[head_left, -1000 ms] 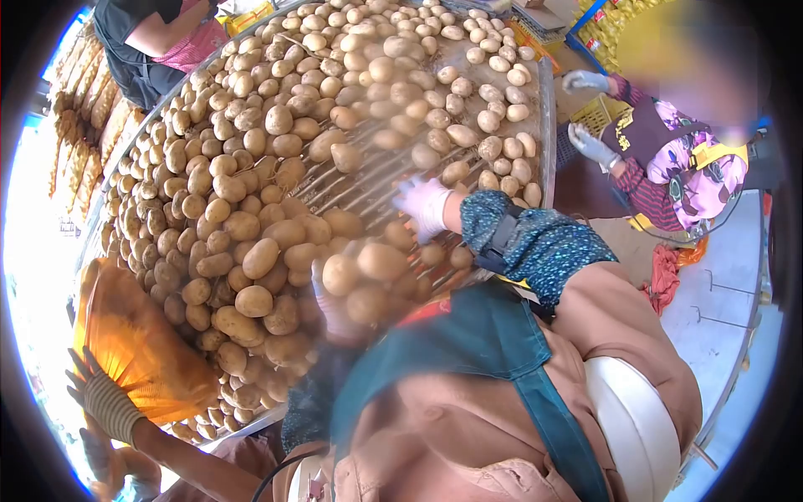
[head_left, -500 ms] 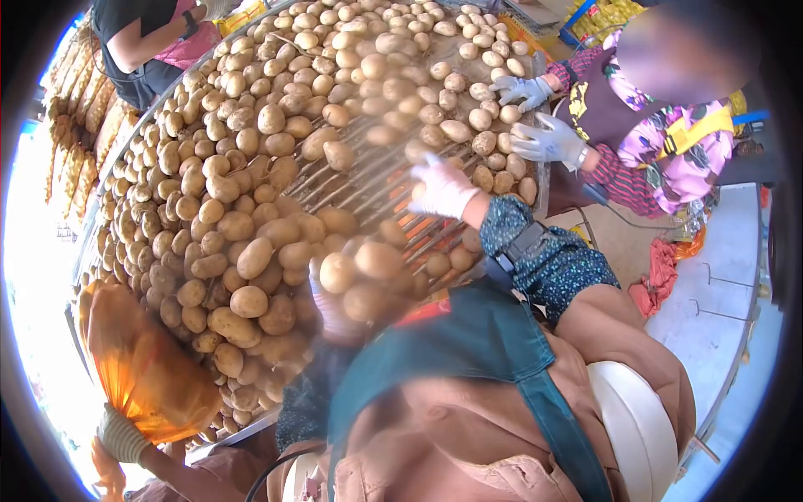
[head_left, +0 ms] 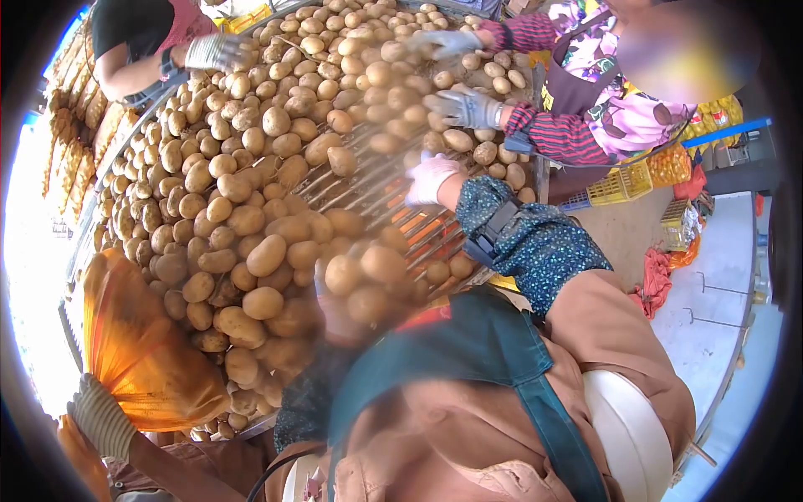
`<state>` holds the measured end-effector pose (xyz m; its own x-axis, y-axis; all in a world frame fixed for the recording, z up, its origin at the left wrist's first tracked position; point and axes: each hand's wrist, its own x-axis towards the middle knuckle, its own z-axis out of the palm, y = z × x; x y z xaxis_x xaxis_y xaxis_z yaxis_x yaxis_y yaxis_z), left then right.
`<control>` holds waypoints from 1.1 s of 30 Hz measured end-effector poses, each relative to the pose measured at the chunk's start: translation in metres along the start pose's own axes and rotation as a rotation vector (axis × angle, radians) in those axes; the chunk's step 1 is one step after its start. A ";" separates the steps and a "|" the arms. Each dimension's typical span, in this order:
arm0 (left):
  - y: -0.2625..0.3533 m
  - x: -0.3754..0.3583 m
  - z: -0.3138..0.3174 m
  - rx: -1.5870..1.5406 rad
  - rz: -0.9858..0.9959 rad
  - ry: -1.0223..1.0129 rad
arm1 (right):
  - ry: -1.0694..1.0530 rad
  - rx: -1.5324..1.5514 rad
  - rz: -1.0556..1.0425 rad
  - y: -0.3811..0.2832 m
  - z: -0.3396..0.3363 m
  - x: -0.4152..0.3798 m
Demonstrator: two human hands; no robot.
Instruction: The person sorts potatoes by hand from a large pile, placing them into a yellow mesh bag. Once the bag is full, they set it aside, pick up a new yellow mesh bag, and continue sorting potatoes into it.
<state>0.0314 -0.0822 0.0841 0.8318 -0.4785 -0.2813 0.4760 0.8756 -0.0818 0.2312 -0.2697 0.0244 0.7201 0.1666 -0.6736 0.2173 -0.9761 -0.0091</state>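
Observation:
Potatoes point(head_left: 268, 255) cover much of a slatted metal sorting table point(head_left: 376, 180). My right hand point(head_left: 433, 178), in a pale glove, is over the bare slats near the table's right side, beside some potatoes. Its fingers look partly stretched and somewhat apart, with nothing visibly held. My left hand point(head_left: 333, 322), also gloved, is low at the near edge among potatoes. Blurred potato shapes cover most of it, so its fingers and any grip are hidden.
Across on the right, a co-worker's gloved hands point(head_left: 468, 109) reach over potatoes. Another gloved hand point(head_left: 216, 52) is at the far left. At lower left, a striped-gloved hand point(head_left: 102, 417) holds an orange mesh bag point(head_left: 146, 347). A yellow crate point(head_left: 619, 184) stands right.
My right hand has shifted slightly left and up. The co-worker's hands on the right have moved left over the potatoes. A gloved hand has come over the far-left potatoes. The orange bag has shifted slightly.

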 end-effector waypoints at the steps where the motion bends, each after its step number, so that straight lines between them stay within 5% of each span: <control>1: 0.000 -0.001 0.001 -0.007 -0.012 -0.023 | -0.019 -0.038 0.010 -0.004 -0.002 -0.001; 8: -0.010 -0.006 0.039 -0.023 -0.023 -0.327 | -0.081 -0.069 -0.039 -0.004 -0.011 -0.004; 10: -0.007 -0.011 0.014 0.085 0.065 -0.267 | -0.043 0.056 -0.091 0.008 -0.002 -0.005; 12: -0.002 -0.012 -0.052 0.223 0.212 0.008 | 0.039 0.237 -0.156 0.029 0.009 -0.003; 16: -0.012 -0.018 -0.035 0.130 0.108 0.178 | -0.026 1.091 -0.623 0.076 0.055 0.014; 20: -0.030 -0.006 -0.022 0.294 0.135 0.218 | -0.257 1.886 -0.602 0.065 0.054 -0.098; 23: -0.051 -0.001 -0.016 0.379 0.134 0.235 | -0.415 1.949 -0.721 0.083 0.083 -0.140; 26: -0.052 0.007 -0.024 0.285 -0.015 0.154 | -0.328 2.000 -0.699 0.086 0.097 -0.193; 29: -0.085 0.029 -0.007 0.269 -0.016 0.295 | -0.272 2.082 -0.659 0.103 0.113 -0.225; 33: -0.125 0.052 -0.007 0.511 -0.156 0.060 | -0.134 2.220 -0.590 0.128 0.143 -0.251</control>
<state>0.0134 -0.2165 0.0731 0.7293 -0.5830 -0.3583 0.6836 0.6435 0.3445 -0.0158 -0.4568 0.0871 0.8185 0.4769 -0.3204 -0.5635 0.5578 -0.6093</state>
